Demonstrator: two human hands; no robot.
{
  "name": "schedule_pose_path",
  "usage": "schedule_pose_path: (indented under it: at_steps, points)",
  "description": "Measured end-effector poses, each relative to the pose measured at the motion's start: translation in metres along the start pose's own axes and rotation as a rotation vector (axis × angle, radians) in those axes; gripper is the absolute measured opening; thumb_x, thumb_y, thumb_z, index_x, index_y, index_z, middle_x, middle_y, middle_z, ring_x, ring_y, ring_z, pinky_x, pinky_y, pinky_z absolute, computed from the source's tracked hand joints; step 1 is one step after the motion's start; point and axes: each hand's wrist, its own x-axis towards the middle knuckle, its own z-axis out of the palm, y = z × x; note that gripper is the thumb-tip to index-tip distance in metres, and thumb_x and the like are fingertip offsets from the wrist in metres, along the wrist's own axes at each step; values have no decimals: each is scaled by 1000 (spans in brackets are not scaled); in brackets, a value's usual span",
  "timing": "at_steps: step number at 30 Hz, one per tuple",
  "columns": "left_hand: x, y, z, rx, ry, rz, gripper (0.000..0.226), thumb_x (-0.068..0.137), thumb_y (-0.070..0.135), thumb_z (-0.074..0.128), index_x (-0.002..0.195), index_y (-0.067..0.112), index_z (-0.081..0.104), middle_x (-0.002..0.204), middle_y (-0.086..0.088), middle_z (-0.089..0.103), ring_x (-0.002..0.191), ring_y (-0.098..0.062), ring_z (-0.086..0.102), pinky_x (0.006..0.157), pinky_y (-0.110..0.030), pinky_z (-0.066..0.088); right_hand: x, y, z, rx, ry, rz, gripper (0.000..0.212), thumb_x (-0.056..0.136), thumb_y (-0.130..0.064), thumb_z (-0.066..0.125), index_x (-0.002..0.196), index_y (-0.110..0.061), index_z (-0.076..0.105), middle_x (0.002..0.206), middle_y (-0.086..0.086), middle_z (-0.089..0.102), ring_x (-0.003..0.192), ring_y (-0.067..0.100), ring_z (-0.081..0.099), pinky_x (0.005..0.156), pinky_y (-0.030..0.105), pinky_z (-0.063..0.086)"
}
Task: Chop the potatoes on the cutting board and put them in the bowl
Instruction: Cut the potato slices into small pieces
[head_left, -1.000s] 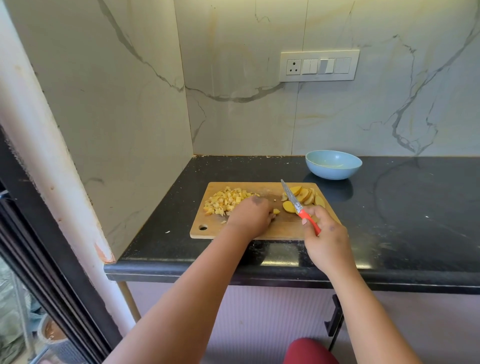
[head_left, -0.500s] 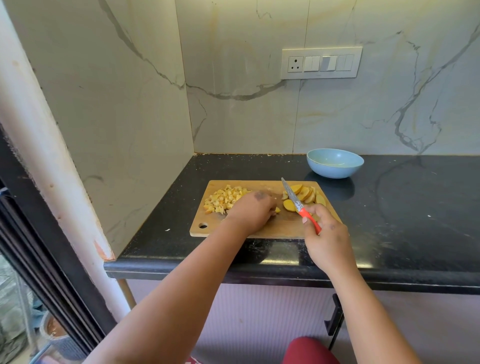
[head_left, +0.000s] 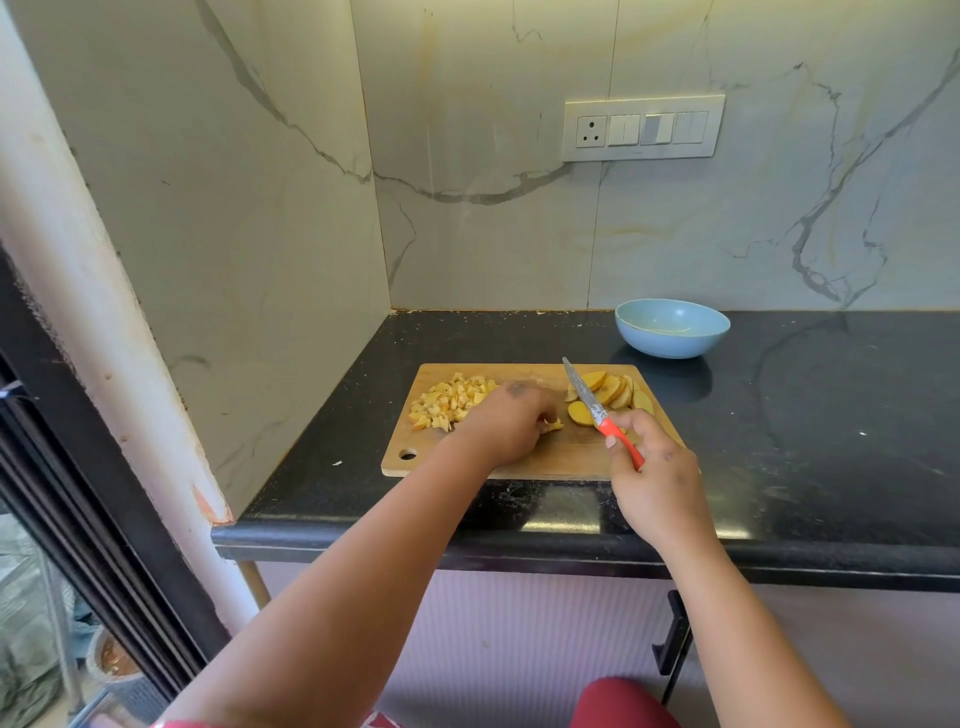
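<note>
One cutting board (head_left: 524, 460), one knife (head_left: 597, 413), one blue bowl (head_left: 671, 328) and two groups of potato lie on the black bench (head_left: 810, 426). The diced pile (head_left: 451, 402) sits at the board's far left corner; the slices (head_left: 613, 391), about six and overlapping, lie fanned at its far right corner, with one more slice lying flat just nearer. The bowl stands behind the board's right end, near the bench's back edge, apart from the board.

The left hand (head_left: 506, 423) reaches in palm down over the board's middle, fingers curled, its grip pinching a few small yellow pieces (head_left: 709, 426) at the fingertips, just beside the diced pile. The right hand (head_left: 657, 480) hovers over the board's near right corner, its grip closed round the knife's red handle, the speckled blade tilted up and away across the slices.

The potato flesh is yellow, with tan skin on some edges. The board is pale wood with a hole in its near left corner.
</note>
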Motion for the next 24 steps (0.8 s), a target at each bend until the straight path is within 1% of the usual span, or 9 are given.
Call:
schedule_pose_path:
  at_steps: [4,7,10,13,15,17,19,20,24]
  points:
    - [-5,-1,-1,-128,27,-23,16,94,8,56,104,13,68,108,-4,67,100,-20,58,88,-31,46,1,1,-1,11,-5,-2,15,97,-19,53,107,-27,61,58,-6,46,51,12,43,48,26,34]
    - [-4,1,1,-66,19,2,17,94,6,53,104,13,66,110,-5,64,103,-23,56,89,-33,46,1,1,0,6,-6,0,15,97,-19,53,107,-27,61,58,-7,45,50,11,42,47,25,34]
    - [-5,3,3,-45,91,26,22,96,6,49,109,12,65,113,-7,57,105,-24,53,88,-32,44,1,1,0,10,1,-6,16,97,-19,53,108,-28,61,57,-7,45,50,11,42,46,24,33]
    - [-6,2,6,-84,162,-15,25,99,23,52,119,13,64,114,-7,59,110,-24,52,89,-30,40,0,1,1,12,2,0,16,96,-18,54,107,-27,62,57,-7,44,50,11,42,47,24,34]
    - [-7,1,8,-60,127,-51,33,97,35,55,118,12,65,114,-6,64,109,-23,55,90,-30,41,-2,-1,1,-20,2,-2,17,96,-18,54,108,-27,63,56,-8,45,49,9,43,45,19,32]
    - [-11,2,12,-40,98,-67,29,99,32,53,104,8,69,102,-9,68,97,-25,59,88,-31,41,-6,-5,2,-65,2,-27,19,96,-16,54,110,-24,64,62,-7,54,52,6,48,45,17,36]
    - [-14,2,16,-72,121,-84,27,101,23,49,94,6,70,92,-10,69,88,-26,59,92,-32,41,-10,-6,3,-123,-10,-48,21,95,-15,55,112,-21,65,74,-1,64,58,11,55,49,25,45]
    - [-15,1,18,-101,149,-92,26,100,20,50,94,6,71,92,-9,70,88,-26,60,94,-32,43,-12,-7,3,-165,-21,-56,20,95,-14,55,111,-20,65,76,1,65,59,12,55,50,27,46]
    - [-17,0,21,-182,236,-120,23,97,20,56,104,7,74,101,-8,73,96,-24,64,90,-31,49,-15,-12,5,-288,-82,-33,21,96,-15,51,113,-22,60,76,-2,61,62,13,52,49,24,37]
